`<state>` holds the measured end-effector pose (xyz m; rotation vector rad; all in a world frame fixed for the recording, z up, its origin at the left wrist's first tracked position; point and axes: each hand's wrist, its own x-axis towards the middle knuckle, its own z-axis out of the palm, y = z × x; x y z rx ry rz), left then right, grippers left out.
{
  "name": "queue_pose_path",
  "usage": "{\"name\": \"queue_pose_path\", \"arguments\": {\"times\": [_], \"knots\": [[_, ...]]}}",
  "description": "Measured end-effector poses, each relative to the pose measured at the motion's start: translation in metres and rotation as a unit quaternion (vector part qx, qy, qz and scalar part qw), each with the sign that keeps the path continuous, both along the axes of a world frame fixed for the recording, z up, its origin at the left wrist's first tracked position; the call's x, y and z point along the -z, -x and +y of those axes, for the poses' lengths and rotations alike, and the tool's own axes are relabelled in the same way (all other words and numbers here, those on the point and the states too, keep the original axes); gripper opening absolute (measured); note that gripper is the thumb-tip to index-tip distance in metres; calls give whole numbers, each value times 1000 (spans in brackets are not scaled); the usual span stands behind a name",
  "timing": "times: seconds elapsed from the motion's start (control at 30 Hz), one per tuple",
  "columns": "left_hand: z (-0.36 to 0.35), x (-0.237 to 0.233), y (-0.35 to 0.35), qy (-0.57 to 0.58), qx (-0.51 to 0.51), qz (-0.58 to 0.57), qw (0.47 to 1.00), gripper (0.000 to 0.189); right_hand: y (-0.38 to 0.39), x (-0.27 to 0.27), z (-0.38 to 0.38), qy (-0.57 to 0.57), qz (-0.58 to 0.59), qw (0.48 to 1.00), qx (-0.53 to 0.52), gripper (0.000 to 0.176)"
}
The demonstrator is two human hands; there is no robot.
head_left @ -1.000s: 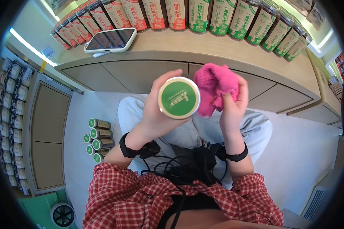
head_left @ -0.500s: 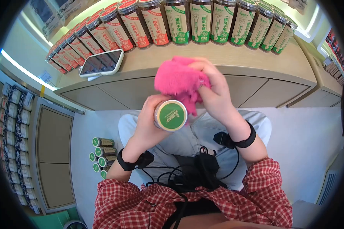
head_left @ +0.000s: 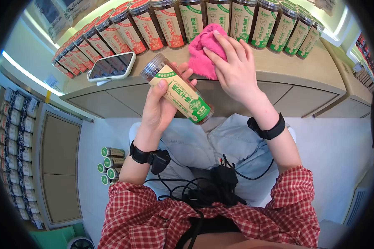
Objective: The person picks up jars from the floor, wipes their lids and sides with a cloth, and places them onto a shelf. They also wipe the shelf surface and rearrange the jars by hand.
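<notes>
A clear jar with a cream and green label [head_left: 183, 93] lies tilted in my left hand [head_left: 158, 101], its lid end up and to the left. My thumb presses the label while the fingers wrap behind the jar. My right hand [head_left: 237, 68] presses a bunched pink cloth [head_left: 201, 54] on the counter's top, just in front of the green-labelled jars [head_left: 242, 25]. Some of the right fingers lie spread over the cloth; the thumb is hidden.
Red-labelled jars [head_left: 147, 29] continue the row to the left. A phone [head_left: 111, 67] leans on the counter [head_left: 278, 66] in front of them. Several green-lidded jars [head_left: 112, 162] stand on the floor at left. Black cables [head_left: 183, 186] lie across my lap.
The jar has turned from lid facing me to showing its label, and it has moved up slightly. My right hand has carried the pink cloth away from the jar, up onto the counter.
</notes>
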<state>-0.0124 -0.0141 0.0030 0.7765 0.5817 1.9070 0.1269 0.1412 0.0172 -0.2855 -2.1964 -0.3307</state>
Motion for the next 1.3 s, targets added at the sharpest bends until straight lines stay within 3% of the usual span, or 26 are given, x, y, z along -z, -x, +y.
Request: {"name": "queue_pose_path", "arguments": {"times": [0.07, 0.2, 0.3, 0.33, 0.43, 0.5, 0.57, 0.67, 0.73, 0.83, 0.87, 0.97, 1.07, 1.2, 1.3], "knots": [[7, -5, -4, -17, 14, -17, 1000, 56, 5, 7, 7, -34, 72, 997, 11, 30], [30, -17, -8, -11, 25, 52, 998, 63, 4, -3, 13, 182, 55, 973, -130, 37], [46, -19, -15, -6, 3, 91, 996, 62, -16, -27, -9, 126, 111, 980, -104, 43], [51, -19, -16, -25, 25, 69, 997, 65, -23, -32, -18, 121, 99, 981, -111, 49], [59, -25, -30, -15, 37, 104, 994, 73, -34, -29, -35, 267, 46, 956, -113, 70], [65, -23, -35, -15, 11, 172, 985, 75, -39, -31, -34, 325, -14, 943, -76, 73], [67, -24, -42, -26, 19, 189, 981, 71, -49, -27, -30, 309, 21, 948, -70, 72], [68, -29, -36, -24, -10, 272, 962, 69, -96, -37, -18, 304, 174, 932, -100, 68], [65, -24, -31, -23, -28, 313, 949, 59, -142, -53, -2, 383, 249, 889, -26, 65], [63, -15, -27, -23, -76, 437, 896, 52, -192, -65, 71, 423, 403, 810, -35, 61], [62, -15, -29, -4, -101, 481, 871, 48, -207, -69, 98, 386, 394, 834, 21, 60], [61, -13, -36, 6, -154, 535, 831, 45, -229, -63, 171, 444, 375, 813, 51, 65], [53, -10, -38, -8, -195, 501, 843, 47, -225, -56, 212, 499, 313, 806, 59, 66], [29, -13, -34, -32, -301, 491, 817, 55, -204, -69, 218, 572, 226, 787, 57, 68], [8, -12, -32, -26, -327, 487, 810, 55, -193, -76, 218, 617, 181, 762, 76, 69]]}}
